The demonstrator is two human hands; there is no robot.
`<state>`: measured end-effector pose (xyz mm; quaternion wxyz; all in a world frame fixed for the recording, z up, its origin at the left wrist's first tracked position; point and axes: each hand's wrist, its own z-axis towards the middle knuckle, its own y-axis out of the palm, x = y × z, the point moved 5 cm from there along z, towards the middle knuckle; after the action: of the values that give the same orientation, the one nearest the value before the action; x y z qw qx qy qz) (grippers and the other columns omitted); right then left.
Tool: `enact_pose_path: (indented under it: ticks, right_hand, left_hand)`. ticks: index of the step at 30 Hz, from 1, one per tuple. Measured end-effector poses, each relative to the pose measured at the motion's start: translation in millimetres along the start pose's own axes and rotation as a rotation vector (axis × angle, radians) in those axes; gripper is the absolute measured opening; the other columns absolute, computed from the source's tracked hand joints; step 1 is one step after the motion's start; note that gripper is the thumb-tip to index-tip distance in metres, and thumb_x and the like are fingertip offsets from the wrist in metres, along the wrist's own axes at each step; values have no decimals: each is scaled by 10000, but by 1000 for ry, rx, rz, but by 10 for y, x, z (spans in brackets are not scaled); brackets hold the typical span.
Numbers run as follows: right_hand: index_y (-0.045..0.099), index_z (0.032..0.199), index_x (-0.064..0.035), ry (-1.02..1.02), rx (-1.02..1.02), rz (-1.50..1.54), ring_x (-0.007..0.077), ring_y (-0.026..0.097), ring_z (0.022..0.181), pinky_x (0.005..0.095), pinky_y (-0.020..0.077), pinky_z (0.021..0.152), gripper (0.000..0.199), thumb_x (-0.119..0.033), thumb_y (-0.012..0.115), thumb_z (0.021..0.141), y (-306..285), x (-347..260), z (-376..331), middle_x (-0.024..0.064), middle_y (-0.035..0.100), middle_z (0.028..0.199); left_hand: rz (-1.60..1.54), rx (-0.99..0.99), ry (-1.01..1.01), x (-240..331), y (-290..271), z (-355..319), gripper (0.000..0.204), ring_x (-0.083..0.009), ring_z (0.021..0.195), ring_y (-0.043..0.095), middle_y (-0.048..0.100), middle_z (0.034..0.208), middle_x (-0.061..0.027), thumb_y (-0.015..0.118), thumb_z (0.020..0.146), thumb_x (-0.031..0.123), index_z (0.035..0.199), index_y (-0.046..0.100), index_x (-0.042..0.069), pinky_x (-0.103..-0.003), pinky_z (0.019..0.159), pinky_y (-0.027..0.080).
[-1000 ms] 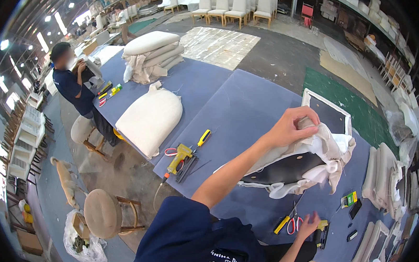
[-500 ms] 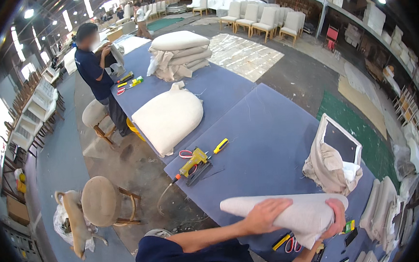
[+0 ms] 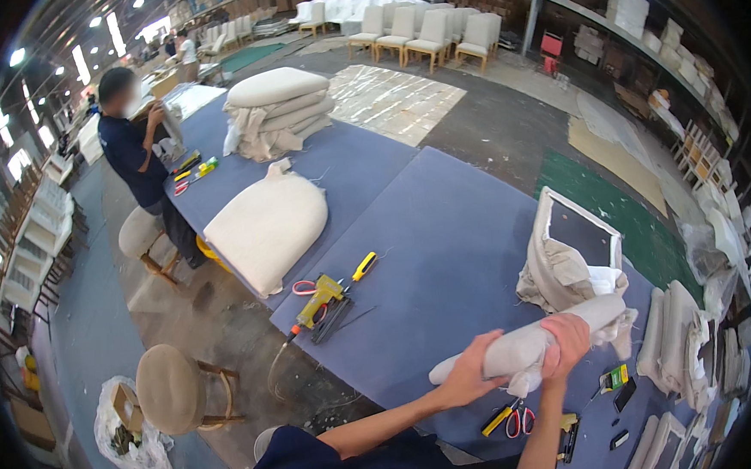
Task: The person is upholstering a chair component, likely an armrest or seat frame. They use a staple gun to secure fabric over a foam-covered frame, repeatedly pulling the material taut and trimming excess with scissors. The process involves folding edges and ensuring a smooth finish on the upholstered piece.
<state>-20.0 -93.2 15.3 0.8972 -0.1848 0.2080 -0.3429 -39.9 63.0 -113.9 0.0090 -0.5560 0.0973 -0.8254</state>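
Above the near right part of the blue table I hold a cream fabric-covered chair cushion (image 3: 524, 348) on its edge, its narrow side toward me. My left hand (image 3: 474, 373) grips its left end from the near side. Over its top edge my right hand (image 3: 565, 341) is clasped, with loose fabric trailing past it. Just beyond stands a chair pad (image 3: 558, 266) with a dark underside and bunched cream cloth. On the table below lie red-handled scissors (image 3: 519, 422) and a yellow box cutter (image 3: 497, 420).
A yellow staple gun (image 3: 321, 305) with a hose, a yellow-handled tool (image 3: 364, 265) and a padded cushion (image 3: 272, 228) lie to the left. Stacked cushions (image 3: 278, 111) stand farther off, near a co-worker (image 3: 129, 146). Stools (image 3: 172, 389) stand at left; more pads (image 3: 670, 332) lie at right.
The cushion has turned from showing its broad face to its narrow edge. My right hand has shifted onto its top, and my left hand to its near end. The view has swung right.
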Motion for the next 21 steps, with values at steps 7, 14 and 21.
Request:
enact_pose_path:
  ticks: [7,14,21]
  right_hand:
    - [730,857,-32,58,67,3,320,678,908,465,459,920,400,-373,530,915,121,-243,-135,103,729,890]
    - [714,793,-6,268,229,205,285,659,863,450,475,855,337,-261,561,953,-144,-400,-633,97,709,779]
    - [617,808,44,971,291,910,197,602,567,364,506,552,453,-292,485,1082,313,-370,-1627,100,586,615]
  left_hand:
    - [197,-181,459,780,-334,294,895,-355,1308,558,512,1441,-158,877,621,43,1427,488,53,-437,1055,500]
    - [357,-195,509,876,-353,202,866,-345,1324,549,552,1458,-98,839,597,33,1412,549,66,-435,1049,512]
    - [272,-131,452,957,-389,283,698,-338,1303,571,642,1375,-72,777,594,-41,1279,672,46,-423,1062,507]
